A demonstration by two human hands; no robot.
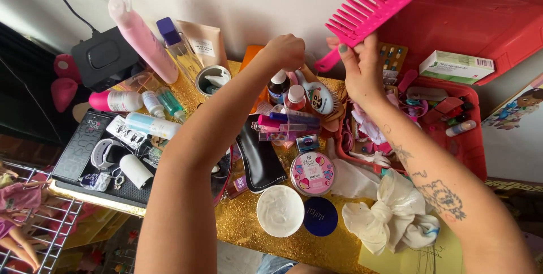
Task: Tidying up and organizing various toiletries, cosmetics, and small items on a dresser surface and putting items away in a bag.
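While both arms reach over the cluttered worktop [249, 226]:
Comb: pink wide-toothed comb [376, 2], raised above the red bin [472, 138].
Right hand [362, 70]: fingers clamped on the comb's handle.
Left hand [285, 52]: fingers curled together above the small bottles [285, 90]; contents unclear.
Handling: likely light, stiff plastic; best gripped at the handle.

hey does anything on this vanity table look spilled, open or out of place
Nothing looks spilled. The white cream jar sits open near the front edge, its dark blue lid lying beside it. The right hand holds a pink comb; the left hand reaches among the bottles.
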